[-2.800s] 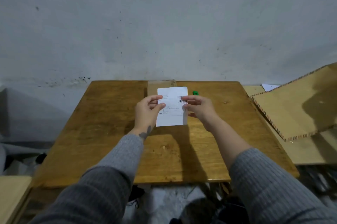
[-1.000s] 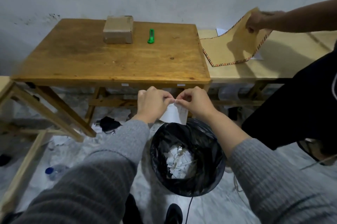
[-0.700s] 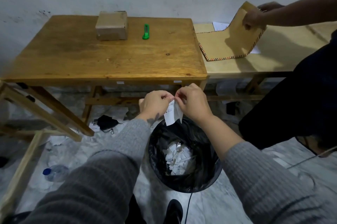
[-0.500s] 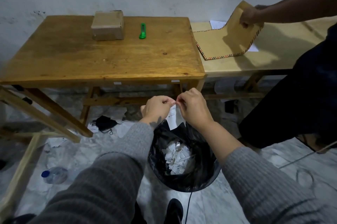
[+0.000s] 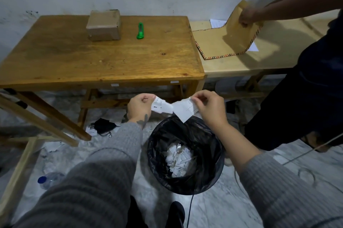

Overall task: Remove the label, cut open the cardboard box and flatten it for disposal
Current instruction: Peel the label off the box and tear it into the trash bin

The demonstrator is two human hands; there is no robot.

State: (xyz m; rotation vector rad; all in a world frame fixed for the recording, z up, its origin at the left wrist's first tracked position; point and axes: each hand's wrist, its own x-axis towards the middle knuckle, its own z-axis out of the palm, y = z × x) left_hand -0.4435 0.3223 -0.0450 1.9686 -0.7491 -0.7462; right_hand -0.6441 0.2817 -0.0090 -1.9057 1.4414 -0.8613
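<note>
The white label [image 5: 173,108] is stretched and torn between my hands above a black-lined bin [image 5: 185,155] on the floor. My left hand [image 5: 140,106] pinches its left piece, my right hand [image 5: 208,106] pinches the right piece, and the two pieces still meet at the middle. The closed cardboard box [image 5: 104,25] stands at the far side of the wooden table [image 5: 100,58]. A green utility knife [image 5: 140,31] lies to the right of the box.
The bin holds several white paper scraps. Another person on the right holds a striped-edged brown envelope [image 5: 230,40] on a lighter table [image 5: 274,49]. A plastic bottle [image 5: 49,179], a dark object [image 5: 104,126] and papers lie on the floor.
I turned from the table to the bin with the label. My hands have pulled apart sideways, and the label has ripped down most of its middle.
</note>
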